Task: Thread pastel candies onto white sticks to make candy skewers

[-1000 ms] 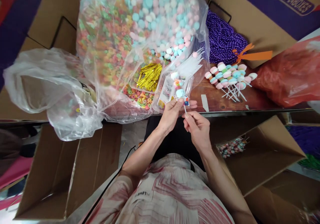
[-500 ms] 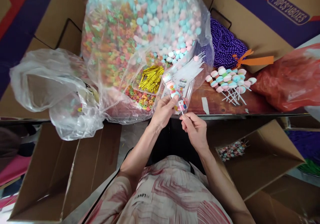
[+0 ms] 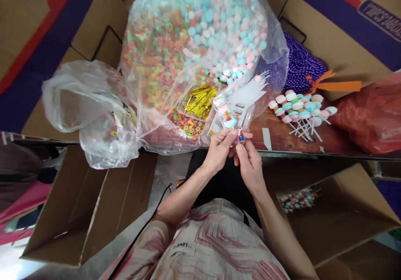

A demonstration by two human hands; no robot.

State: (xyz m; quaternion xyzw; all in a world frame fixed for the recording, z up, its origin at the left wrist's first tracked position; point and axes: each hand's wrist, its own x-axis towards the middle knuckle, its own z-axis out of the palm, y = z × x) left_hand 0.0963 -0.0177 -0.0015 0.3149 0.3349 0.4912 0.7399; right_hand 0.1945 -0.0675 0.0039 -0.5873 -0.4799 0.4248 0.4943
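A candy skewer (image 3: 226, 114) with pink, blue and ring-shaped candies, seemingly in a clear printed wrapper, points up and away from my hands. Its lower end is pinched by my left hand (image 3: 218, 148), thumb on top. My right hand (image 3: 249, 159) is closed close beside it, fingertips at a small colourful printed piece (image 3: 241, 136) by the wrapper's lower end; the stick is hidden by the fingers. Just behind lie a clear plastic tray (image 3: 208, 133) and a fan of white sticks or sleeves (image 3: 250, 89). Gold twist ties (image 3: 201, 99) fill a second small tray to the left.
A large clear bag (image 3: 175, 34) of loose candies covers the table's back. At right lie finished-looking candy skewers (image 3: 300, 109), purple beads (image 3: 300, 63) and a red bag (image 3: 366, 113). Below the table edge stand an open carton (image 3: 59, 217) and another carton (image 3: 341, 217) holding skewers.
My hands have come closer together at the skewer's lower end, and the white stick between them is now covered by fingers. The whole view has shifted, so the table things sit further right.
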